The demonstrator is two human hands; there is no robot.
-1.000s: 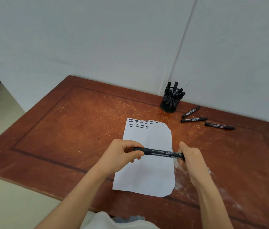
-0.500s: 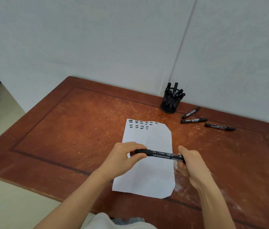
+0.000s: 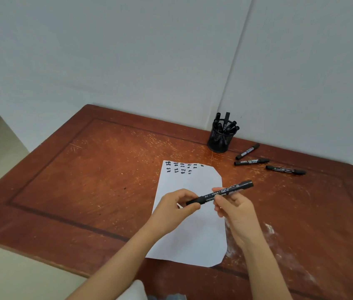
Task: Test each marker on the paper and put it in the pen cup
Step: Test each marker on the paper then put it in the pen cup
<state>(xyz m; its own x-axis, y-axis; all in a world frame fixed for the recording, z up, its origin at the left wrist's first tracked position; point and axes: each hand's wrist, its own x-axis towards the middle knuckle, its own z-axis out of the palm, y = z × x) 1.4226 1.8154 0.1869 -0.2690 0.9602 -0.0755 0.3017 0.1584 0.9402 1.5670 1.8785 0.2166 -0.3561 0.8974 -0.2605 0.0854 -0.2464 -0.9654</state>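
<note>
I hold one black marker (image 3: pixel 225 191) above the white paper (image 3: pixel 193 232). My right hand (image 3: pixel 235 207) grips the marker's middle, and its far end points up to the right. My left hand (image 3: pixel 174 207) pinches the near-left end, where the cap sits. Several black scribbles (image 3: pixel 182 167) fill the paper's top edge. The black mesh pen cup (image 3: pixel 220 138) stands at the back by the wall with several markers in it. Three loose markers lie right of the cup: one (image 3: pixel 247 151), a second (image 3: pixel 251 161) and a third (image 3: pixel 285 170).
The worn reddish wooden table (image 3: pixel 84 180) runs to a near edge at the lower left. White walls meet in a corner right behind the cup. A pale scuffed patch (image 3: pixel 271 230) marks the table right of the paper.
The marker has tilted from level to slanting up to the right. My right hand has slid from its right end to its middle. My left hand stays on the left end.
</note>
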